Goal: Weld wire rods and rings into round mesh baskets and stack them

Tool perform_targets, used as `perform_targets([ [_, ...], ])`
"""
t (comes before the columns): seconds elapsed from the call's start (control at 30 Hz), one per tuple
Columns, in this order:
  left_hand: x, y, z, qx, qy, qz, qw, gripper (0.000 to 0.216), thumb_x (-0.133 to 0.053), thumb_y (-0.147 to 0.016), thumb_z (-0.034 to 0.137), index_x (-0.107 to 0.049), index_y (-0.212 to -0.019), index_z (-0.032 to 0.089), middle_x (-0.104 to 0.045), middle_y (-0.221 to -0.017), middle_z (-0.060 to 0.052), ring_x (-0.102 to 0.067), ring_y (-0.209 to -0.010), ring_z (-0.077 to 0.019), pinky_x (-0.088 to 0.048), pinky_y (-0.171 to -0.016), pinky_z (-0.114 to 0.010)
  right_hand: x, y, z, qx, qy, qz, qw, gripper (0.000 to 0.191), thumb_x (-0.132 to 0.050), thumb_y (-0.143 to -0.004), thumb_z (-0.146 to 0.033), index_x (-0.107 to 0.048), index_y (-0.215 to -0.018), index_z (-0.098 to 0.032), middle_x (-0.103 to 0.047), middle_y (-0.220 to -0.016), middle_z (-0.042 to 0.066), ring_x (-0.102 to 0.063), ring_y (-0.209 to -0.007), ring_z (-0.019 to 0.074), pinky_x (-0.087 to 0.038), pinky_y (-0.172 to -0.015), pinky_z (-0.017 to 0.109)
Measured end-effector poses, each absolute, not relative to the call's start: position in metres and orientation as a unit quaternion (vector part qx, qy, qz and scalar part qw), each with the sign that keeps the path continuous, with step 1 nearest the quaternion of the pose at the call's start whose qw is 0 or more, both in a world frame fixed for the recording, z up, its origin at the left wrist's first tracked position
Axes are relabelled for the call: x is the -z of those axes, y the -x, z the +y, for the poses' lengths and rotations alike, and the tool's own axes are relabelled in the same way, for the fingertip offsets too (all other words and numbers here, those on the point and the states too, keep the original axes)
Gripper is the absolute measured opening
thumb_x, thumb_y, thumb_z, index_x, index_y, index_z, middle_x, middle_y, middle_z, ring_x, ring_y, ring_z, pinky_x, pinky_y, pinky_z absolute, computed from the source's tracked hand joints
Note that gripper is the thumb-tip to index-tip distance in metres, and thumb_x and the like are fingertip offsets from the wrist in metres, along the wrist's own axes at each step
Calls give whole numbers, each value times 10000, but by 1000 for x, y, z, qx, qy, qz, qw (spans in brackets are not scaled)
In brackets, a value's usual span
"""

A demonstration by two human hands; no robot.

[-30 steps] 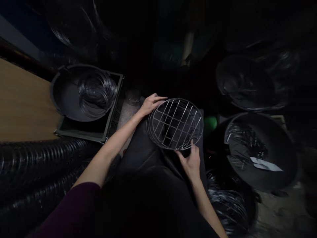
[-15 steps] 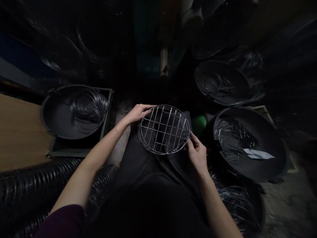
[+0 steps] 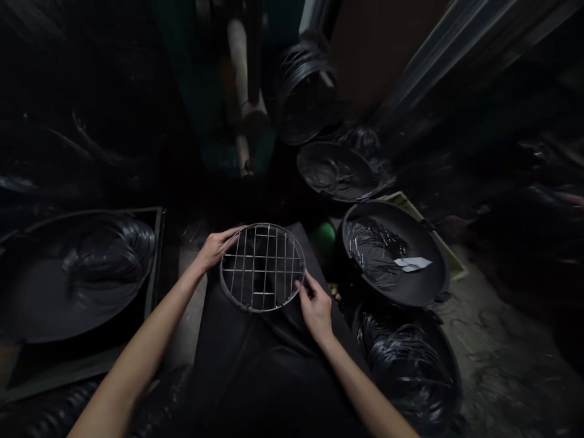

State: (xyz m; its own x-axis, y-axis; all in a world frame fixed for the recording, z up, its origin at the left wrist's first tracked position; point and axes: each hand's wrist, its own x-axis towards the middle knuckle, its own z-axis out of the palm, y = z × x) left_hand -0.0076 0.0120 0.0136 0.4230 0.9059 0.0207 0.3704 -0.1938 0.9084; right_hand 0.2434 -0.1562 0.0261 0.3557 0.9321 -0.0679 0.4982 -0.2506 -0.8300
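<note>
Wide shot first: scuffed concrete floor running off to the right, and black plastic basins crowding in on both sides of the seat. Far left, the widest basin, sitting in a dark crate, a loose coil of black wire inside. Right of the lap, a second basin on a pale green tray, loaded with cut wire ends. Just above that, a third basin with more wire scraps, and just below, a fourth basin heaped with wire loops. Further up, a bundle of wire hoops standing on edge, not far from a pale wooden pole. Down at the bottom left, a dark stack of wire rings.

Centre of the action: dark cloth over the lap, and directly above it a round wire rack, nearly flat, crossed bars in full view. Contact with the cloth impossible to call from here. Left hand on the upper-left rim, fingers closed over the wire! Right hand on the lower-right rim, fingertips pinching it. Both gripping, well apart, on opposite sides of the rack.

Smaller details: a rounded green object just beyond the rack, and a white paper scrap lying on the wire in the second basin.
</note>
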Motion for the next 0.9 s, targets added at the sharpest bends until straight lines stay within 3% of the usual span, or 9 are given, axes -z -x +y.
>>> perform_targets([
  [0.13, -14, 8, 12, -297, -698, 459, 463, 661, -469, -840, 644, -594, -1236, 129, -605, -1261, -83, -572, -1170, -255, -419, -1064, -352, -35, -237, -176, -307, 712, -542, 323, 556, -475, -863, -383, -480, -1367, -147, -616, -1173, 130, -587, -1074, 243, -454, -972, 421],
  [0.3, -11, 10, 11, -278, -689, 475, 473, 632, -472, -838, 640, -593, -1241, 170, -595, -1282, -63, -545, -1198, -260, -384, -1095, -382, -38, -226, -184, -343, 738, -533, 230, 927, -691, -691, -424, -245, -1478, -222, -477, -1337, 131, -452, -1245, 328, -285, -1078, 576],
  [0.47, -6, 11, 12, -307, -693, 495, 425, 557, -454, -862, 596, -610, -1213, 192, -606, -1100, -78, -589, -1027, -228, -457, -998, -382, -23, -212, -179, -327, 761, -500, 254, 923, -701, -694, -478, -271, -1458, -190, -470, -1310, 156, -441, -1224, 347, -307, -1042, 587],
  [0.57, -7, 10, 14, -311, -708, 504, 384, 503, -425, -880, 571, -625, -1171, 212, -526, -1126, -83, -522, -1111, -231, -400, -1054, -416, -25, -220, -177, -344, 750, -499, 267, 956, -736, -654, -473, -298, -1450, -174, -503, -1283, 150, -471, -1190, 330, -349, -1023, 555],
  [0.63, -7, 8, 14, -303, -716, 507, 372, 512, -404, -880, 586, -603, -1182, 224, -482, -1213, -93, -445, -1215, -255, -323, -1112, -465, -32, -246, -168, -370, 710, -518, 300, 823, -717, -684, -447, -398, -1400, -196, -572, -1207, 111, -536, -1112, 278, -415, -984, 475],
  [0.73, -8, 7, 15, -283, -709, 522, 380, 582, -380, -861, 636, -522, -1268, 244, -441, -1300, -98, -373, -1296, -283, -256, -1144, -514, -40, -324, -139, -316, 712, -530, 335, 439, -517, -855, -424, -578, -1220, -188, -622, -1148, 87, -574, -1061, 212, -438, -954, 368],
  [0.8, -14, 7, 17, -266, -695, 535, 401, 645, -390, -843, 661, -472, -1315, 230, -430, -1343, -107, -353, -1324, -295, -229, -1156, -510, -37, -387, -111, -220, 814, -470, 261, 402, -400, -910, -412, -594, -1162, -165, -625, -1164, 90, -571, -1075, 193, -429, -952, 332],
  [0.9, -34, 6, 27, -231, -655, 515, 503, 711, -358, -850, 671, -372, -1397, 217, -418, -1416, -125, -370, -1338, -301, -245, -1150, -492, -14, -460, -70, -206, 863, -425, 180, 349, -488, -858, -321, -608, -1108, -108, -640, -1136, 147, -581, -1073, 229, -407, -958, 346],
])
